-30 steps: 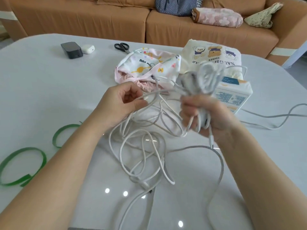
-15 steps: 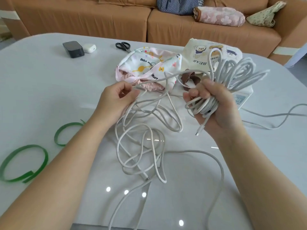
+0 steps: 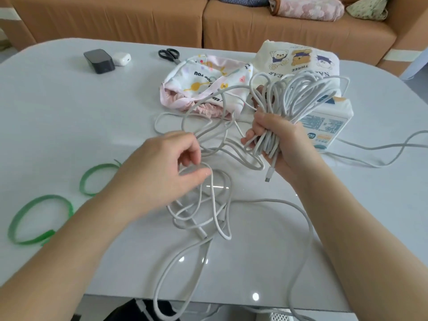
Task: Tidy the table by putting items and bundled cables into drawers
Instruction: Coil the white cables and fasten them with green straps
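Observation:
My right hand grips a coiled bundle of white cable, its loops fanning up and a plug end hanging below my palm. Loose white cable lies tangled on the white table between my hands and trails over the near edge. My left hand pinches one strand of that tangle between thumb and fingers. Two green strap loops lie at the left.
A black box, a white earbud case and black scissors sit at the far side. Printed cloth bags and a white packet lie behind the cable. Another cable runs off right. An orange sofa stands beyond.
My left hand has dropped nearer and lower onto the tangle, taking a new strand. My right hand keeps the coil, now held a little higher and upright.

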Available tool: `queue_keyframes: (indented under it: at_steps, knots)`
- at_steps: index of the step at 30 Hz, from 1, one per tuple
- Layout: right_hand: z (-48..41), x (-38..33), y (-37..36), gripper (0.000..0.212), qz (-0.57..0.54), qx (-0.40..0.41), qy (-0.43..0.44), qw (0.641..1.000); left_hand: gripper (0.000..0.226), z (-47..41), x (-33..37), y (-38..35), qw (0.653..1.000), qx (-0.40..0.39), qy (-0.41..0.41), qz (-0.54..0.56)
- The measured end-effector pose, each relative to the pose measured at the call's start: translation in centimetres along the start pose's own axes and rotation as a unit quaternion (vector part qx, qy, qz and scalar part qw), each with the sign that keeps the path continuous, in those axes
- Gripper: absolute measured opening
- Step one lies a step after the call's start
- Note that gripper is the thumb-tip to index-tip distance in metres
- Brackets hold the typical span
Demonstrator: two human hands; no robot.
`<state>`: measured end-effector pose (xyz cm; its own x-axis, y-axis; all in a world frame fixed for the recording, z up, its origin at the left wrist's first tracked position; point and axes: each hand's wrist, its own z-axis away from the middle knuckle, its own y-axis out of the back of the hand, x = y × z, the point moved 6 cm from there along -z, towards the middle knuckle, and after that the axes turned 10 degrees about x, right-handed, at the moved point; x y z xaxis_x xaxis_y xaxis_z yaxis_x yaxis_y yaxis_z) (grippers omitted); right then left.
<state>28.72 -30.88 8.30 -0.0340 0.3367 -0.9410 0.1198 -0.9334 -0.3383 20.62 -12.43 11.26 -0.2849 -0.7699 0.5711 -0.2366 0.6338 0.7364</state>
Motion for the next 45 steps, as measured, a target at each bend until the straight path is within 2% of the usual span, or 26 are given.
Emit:
queue_keyframes:
  at_steps: [2,5,7,9,13,17,20,22,27,29,31,33,36,38,40,42,45]
  knots:
    - [-0.2,0.1,-0.1,0.008,0.007,0.003,0.001,1.0,0.056,1.0,0.3,-1.2,0.994,-0.095,-0.012,-0.041]
    - [-0.4,0.4,-0.4,0.01,0.019,0.004,-0.001,1.0,0.109,3.3,-0.1,-3.5,0.952,-0.271,-0.02,-0.14]
    - [-0.4,0.5,-0.6,0.01,0.022,0.004,-0.001,1.0,0.117,3.5,-0.3,-4.3,0.94,-0.284,-0.053,-0.184]
    - [-0.4,0.5,-0.7,0.01,0.023,0.006,0.003,1.0,0.099,2.2,-0.7,-4.3,0.953,-0.244,-0.058,-0.17]
    - [-0.3,0.7,-0.8,0.01,0.039,0.005,0.016,0.999,0.047,-1.4,-2.5,-4.5,0.982,-0.111,-0.049,-0.143]
    - [-0.2,0.8,-0.7,0.009,0.074,-0.003,0.038,0.997,0.037,-4.2,-3.7,-6.0,0.986,-0.009,-0.049,-0.159]
    - [0.0,1.2,-0.6,0.012,0.107,0.001,0.048,0.993,0.045,-5.9,-4.2,-7.1,0.986,0.015,-0.005,-0.166]
    - [-0.2,1.6,-0.3,0.013,0.107,0.017,0.038,0.993,0.055,-6.4,-4.3,-7.3,0.99,-0.006,0.004,-0.138]
    - [-0.5,2.2,0.5,0.011,0.075,0.033,0.018,0.997,0.102,-5.2,-4.7,-6.6,0.97,-0.197,-0.007,-0.141]
    - [-0.6,2.6,0.7,0.011,0.051,0.032,0.0,0.998,0.111,-4.4,-4.7,-6.4,0.963,-0.237,0.001,-0.125]
    - [-0.4,3.1,0.7,0.012,0.04,0.031,-0.007,0.999,0.116,-3.8,-4.6,-5.8,0.965,-0.243,0.011,-0.101]
    - [-0.3,3.2,0.8,0.012,0.038,0.035,0.001,0.999,0.11,-3.9,-4.2,-4.8,0.978,-0.198,0.012,-0.069]
    - [-0.3,3.3,0.9,0.012,0.033,0.034,0.011,0.999,0.073,-4.6,-3.2,-3.0,0.995,-0.042,-0.027,-0.091]
    - [-0.3,3.3,1.0,0.013,0.028,0.032,0.009,0.999,0.045,-4.9,-1.7,-1.9,0.987,0.061,-0.105,-0.103]
    - [-0.4,3.3,1.1,0.013,0.027,0.031,0.007,0.999,0.026,-4.6,0.0,-1.3,0.972,0.106,-0.2,-0.067]
    - [-0.5,3.3,1.2,0.013,0.025,0.033,0.008,0.999,0.022,-3.9,1.2,-2.0,0.968,0.042,-0.247,-0.013]
    - [-0.5,3.3,1.3,0.012,0.015,0.031,0.005,0.999,0.034,-2.6,1.9,-4.4,0.97,-0.118,-0.213,-0.026]
